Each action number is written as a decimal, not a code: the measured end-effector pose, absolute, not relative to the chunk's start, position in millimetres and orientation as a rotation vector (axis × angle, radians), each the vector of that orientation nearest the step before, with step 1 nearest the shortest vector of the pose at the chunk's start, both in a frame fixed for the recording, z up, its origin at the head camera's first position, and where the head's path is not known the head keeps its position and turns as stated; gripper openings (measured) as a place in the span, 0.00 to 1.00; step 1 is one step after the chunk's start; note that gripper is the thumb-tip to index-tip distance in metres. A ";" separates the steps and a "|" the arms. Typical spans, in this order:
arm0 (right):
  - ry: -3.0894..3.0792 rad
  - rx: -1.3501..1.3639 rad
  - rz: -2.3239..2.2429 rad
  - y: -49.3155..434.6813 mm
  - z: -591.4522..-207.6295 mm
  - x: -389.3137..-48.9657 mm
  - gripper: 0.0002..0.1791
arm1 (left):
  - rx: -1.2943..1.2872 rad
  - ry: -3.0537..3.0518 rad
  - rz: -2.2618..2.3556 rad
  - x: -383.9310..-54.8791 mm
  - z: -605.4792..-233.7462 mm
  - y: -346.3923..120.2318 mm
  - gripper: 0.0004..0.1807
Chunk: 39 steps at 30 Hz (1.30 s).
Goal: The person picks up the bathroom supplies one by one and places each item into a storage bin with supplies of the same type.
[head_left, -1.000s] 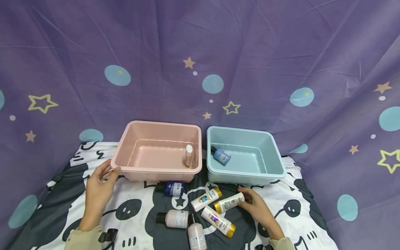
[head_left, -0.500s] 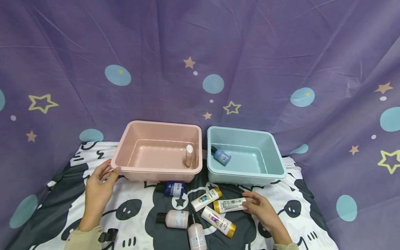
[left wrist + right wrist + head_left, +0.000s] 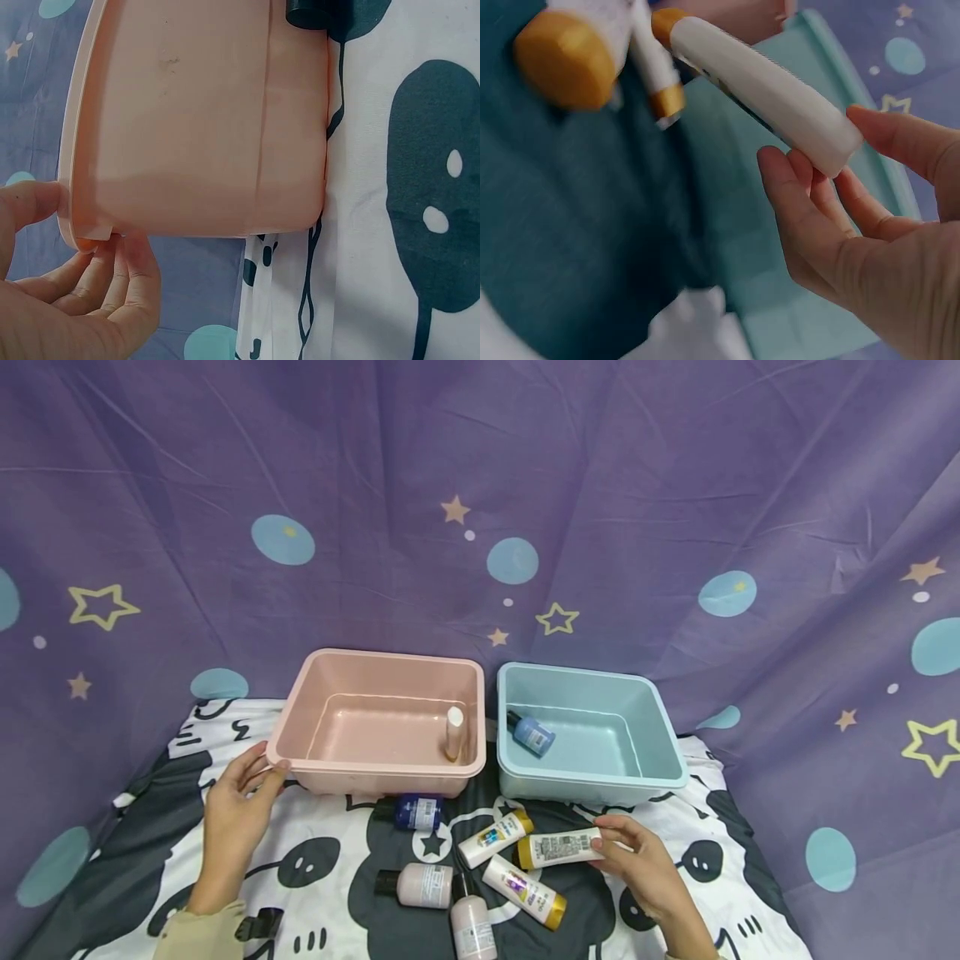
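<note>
My right hand [image 3: 647, 870] pinches the plain end of a white bottle with a gold cap [image 3: 562, 847]; the cap points left. In the right wrist view, thumb and fingers hold the bottle [image 3: 761, 86] by that end. My left hand [image 3: 238, 810] grips the front left corner of the pink plastic tub [image 3: 375, 781]. Seen from the left wrist, the thumb is at the rim and the fingers curl beneath it, beside the tub's wall [image 3: 180, 127]. Two more gold-capped white bottles [image 3: 495, 838] [image 3: 525, 892] lie near the held one.
Behind my right hand stands a light blue tub [image 3: 585, 787], holding a blue bottle [image 3: 534, 737]. A small white-capped bottle [image 3: 453, 735] stands inside the pink tub. Two pinkish bottles [image 3: 425, 886] [image 3: 473, 928] and a dark blue bottle [image 3: 417, 812] lie on the patterned cloth [image 3: 322, 902].
My right hand has shifted right and slightly toward me with the white bottle, which has turned closer to level in the head view. The left hand stays on the pink tub.
</note>
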State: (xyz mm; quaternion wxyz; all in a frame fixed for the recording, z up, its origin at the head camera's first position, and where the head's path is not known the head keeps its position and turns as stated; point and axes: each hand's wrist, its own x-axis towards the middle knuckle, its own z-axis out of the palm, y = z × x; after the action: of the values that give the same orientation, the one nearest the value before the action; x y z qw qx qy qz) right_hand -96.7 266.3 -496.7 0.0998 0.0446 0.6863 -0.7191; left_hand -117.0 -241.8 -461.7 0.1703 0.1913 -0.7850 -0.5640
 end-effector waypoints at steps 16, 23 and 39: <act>1.904 -0.156 -2.440 228.0 -415.9 -117.1 0.18 | 0.556 -2.218 -1.651 -116.2 -457.5 -241.8 0.33; 1.887 -0.147 -2.413 197.1 -388.8 -151.1 0.25 | 0.560 -2.215 -1.648 -116.4 -459.8 -242.4 0.34; 1.870 -0.176 -2.401 94.8 -353.7 -257.8 0.20 | 0.608 -2.213 -1.669 -117.6 -457.6 -240.4 0.34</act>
State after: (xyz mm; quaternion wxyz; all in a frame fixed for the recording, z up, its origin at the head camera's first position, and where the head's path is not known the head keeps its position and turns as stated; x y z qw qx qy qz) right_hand -257.8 94.8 -353.7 0.0468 -0.0576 0.6127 -0.7868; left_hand -117.6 -240.4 -457.6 0.1512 0.2119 -0.7709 -0.5813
